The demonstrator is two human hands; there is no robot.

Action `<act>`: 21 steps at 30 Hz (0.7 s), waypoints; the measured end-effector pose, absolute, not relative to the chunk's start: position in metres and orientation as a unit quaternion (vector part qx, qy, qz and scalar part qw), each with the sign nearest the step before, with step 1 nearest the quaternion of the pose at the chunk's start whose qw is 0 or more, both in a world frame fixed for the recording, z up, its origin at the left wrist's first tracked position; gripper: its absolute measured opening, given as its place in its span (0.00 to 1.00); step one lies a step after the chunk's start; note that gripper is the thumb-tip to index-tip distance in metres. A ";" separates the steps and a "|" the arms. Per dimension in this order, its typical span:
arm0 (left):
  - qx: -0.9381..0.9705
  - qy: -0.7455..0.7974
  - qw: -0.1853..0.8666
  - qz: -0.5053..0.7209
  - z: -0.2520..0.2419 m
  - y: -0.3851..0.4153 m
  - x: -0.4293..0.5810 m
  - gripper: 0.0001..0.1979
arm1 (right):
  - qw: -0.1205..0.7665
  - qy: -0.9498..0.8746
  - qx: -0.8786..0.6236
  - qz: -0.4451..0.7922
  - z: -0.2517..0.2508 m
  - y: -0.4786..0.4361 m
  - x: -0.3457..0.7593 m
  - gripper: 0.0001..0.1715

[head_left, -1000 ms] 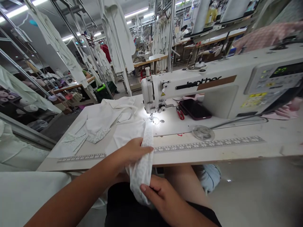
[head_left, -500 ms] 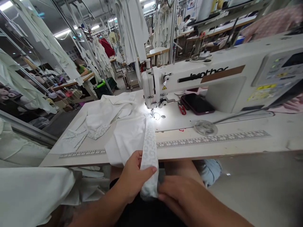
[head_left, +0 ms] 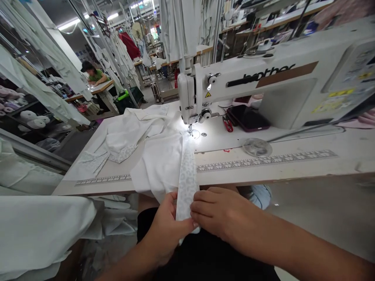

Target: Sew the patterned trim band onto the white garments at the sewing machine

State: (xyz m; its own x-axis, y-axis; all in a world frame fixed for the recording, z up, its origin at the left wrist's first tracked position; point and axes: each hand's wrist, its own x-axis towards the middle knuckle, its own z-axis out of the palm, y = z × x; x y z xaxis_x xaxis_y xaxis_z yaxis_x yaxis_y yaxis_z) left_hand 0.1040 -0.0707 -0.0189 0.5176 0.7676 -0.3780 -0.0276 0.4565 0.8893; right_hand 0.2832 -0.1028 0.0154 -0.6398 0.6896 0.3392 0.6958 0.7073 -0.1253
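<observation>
Sewing table [head_left: 307,168], patterned strip [head_left: 187,179], both hands [head_left: 166,230] [head_left: 227,212] gripping

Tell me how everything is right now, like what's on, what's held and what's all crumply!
Left hand: closed on the patterned strip
Right hand: fingers curled on the strip's right edge
Patterned strip: stretched lengthwise toward the sewing machine
Sewing machine: light on
White cloth at left: rumpled
Phone: flat, screen dark
Red snips: lying down; blades unclear
Ceiling light: lit
</observation>
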 end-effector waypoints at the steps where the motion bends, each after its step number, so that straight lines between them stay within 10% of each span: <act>1: 0.435 0.414 0.755 0.263 -0.019 -0.071 0.102 0.29 | 0.169 -0.914 -0.368 -0.010 0.017 -0.103 0.283 0.11; 12: 0.328 0.397 0.824 0.238 -0.012 -0.073 0.101 0.27 | 0.098 -0.950 -0.297 -0.017 0.027 -0.091 0.279 0.09; 21: 0.480 0.351 0.795 0.122 0.007 -0.058 0.093 0.26 | 0.219 -0.914 -0.340 -0.039 0.007 -0.112 0.287 0.16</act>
State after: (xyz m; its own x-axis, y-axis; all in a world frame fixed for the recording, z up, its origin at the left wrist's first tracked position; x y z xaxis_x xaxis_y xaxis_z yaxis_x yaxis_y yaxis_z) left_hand 0.0934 -0.0576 0.0074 0.7238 0.5311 -0.4404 0.1423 0.5096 0.8485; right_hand 0.2868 -0.1119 0.0068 -0.6721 0.6046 0.4274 0.6390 0.7653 -0.0776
